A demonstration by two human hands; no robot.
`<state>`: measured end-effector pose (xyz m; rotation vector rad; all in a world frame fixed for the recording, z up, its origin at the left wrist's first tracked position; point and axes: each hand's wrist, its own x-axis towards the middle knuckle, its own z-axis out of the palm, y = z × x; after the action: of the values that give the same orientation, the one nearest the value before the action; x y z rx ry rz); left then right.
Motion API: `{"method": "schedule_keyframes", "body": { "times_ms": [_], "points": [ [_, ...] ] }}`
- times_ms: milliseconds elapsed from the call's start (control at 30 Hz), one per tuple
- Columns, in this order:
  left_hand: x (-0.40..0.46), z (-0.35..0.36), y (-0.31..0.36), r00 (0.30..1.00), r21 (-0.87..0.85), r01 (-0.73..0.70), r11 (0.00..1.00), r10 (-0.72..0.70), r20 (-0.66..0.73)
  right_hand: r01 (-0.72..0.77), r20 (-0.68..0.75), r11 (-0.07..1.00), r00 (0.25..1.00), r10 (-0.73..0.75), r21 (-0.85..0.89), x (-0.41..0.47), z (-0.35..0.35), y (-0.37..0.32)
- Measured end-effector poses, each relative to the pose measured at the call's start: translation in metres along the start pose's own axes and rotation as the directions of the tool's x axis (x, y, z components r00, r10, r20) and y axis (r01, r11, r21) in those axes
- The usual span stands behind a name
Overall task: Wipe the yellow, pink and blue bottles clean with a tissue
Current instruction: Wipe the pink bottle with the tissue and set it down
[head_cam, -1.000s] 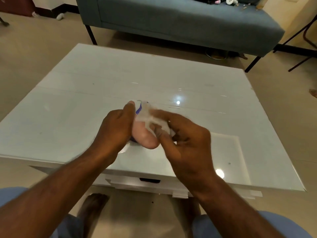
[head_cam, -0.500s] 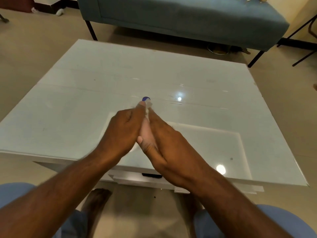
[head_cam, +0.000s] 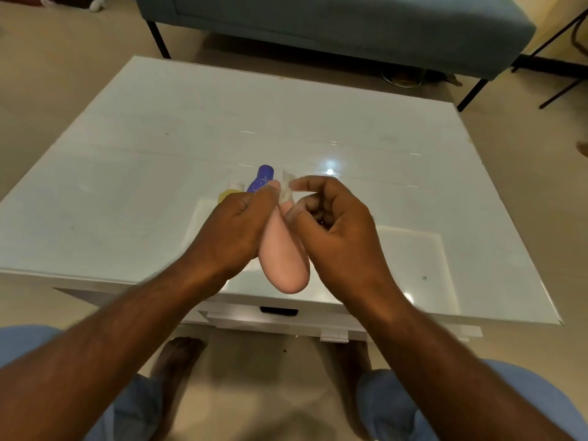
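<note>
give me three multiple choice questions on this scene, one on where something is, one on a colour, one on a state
1. Where is the blue bottle?
A. on the table beyond the left hand
B. on the sofa
C. on the floor

2. What colour is the bottle held in the hands?
A. green
B. pink
C. black

3. What is the right hand doing?
A. lying flat on the table
B. pinching a tissue at the bottle's top
C. hanging off the table edge

Answers: 1 A, it shows just past the left knuckles, beside the yellow bottle. 2 B, the pink bottle hangs between both hands. 3 B, white tissue shows at its fingertips.
</note>
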<state>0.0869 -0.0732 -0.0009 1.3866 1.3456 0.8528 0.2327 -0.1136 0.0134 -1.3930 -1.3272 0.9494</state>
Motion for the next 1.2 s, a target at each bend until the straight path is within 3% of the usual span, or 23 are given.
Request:
{"method": "schedule_keyframes", "body": {
  "times_ms": [100, 167, 267, 333, 433, 633, 733, 867, 1067, 1200],
  "points": [
    [0.000, 0.002, 0.003, 1.000, 0.008, 0.016, 1.000, -0.016, 0.013, -0.150, 0.059, 0.988, 0.987, 0.148, 0.035, 0.003, 0.001, 0.003],
    [0.003, -0.001, 0.005, 0.997, 0.005, 0.060, 0.998, -0.060, -0.051, -0.108, 0.031, 0.994, 0.994, 0.109, -0.028, 0.003, 0.001, 0.004],
    [0.010, -0.009, 0.008, 0.975, -0.080, 0.156, 0.985, -0.167, -0.150, 0.067, 0.007, 0.995, 0.998, -0.067, -0.078, 0.000, 0.003, 0.002],
    [0.008, -0.010, 0.009, 0.984, -0.065, 0.097, 0.993, -0.105, -0.143, 0.133, -0.001, 0.989, 0.991, -0.133, -0.071, 0.000, 0.003, 0.003],
    [-0.002, -0.003, 0.009, 0.997, -0.019, -0.008, 1.000, 0.007, -0.076, 0.100, -0.036, 0.995, 0.994, -0.101, -0.009, 0.001, 0.003, 0.005],
    [0.009, -0.013, 0.016, 0.930, -0.219, 0.251, 0.943, -0.297, -0.215, 0.286, 0.007, 0.947, 0.958, -0.288, -0.146, -0.005, 0.003, -0.001],
    [0.006, -0.013, 0.015, 0.936, -0.234, 0.251, 0.939, -0.297, -0.188, 0.262, 0.023, 0.954, 0.965, -0.262, -0.145, -0.004, 0.004, -0.001],
    [0.000, -0.001, 0.008, 0.953, -0.257, 0.250, 0.934, -0.284, -0.105, 0.208, 0.193, 0.942, 0.968, -0.160, -0.263, -0.010, 0.012, 0.001],
    [0.000, 0.009, 0.003, 0.918, -0.283, 0.346, 0.895, -0.385, -0.093, 0.272, -0.008, 0.910, 0.957, -0.289, -0.314, 0.002, 0.012, 0.005],
    [-0.003, 0.012, -0.001, 0.900, -0.294, 0.401, 0.868, -0.433, -0.051, 0.371, -0.127, 0.851, 0.888, -0.442, -0.371, 0.006, 0.011, 0.003]
  ]
}}
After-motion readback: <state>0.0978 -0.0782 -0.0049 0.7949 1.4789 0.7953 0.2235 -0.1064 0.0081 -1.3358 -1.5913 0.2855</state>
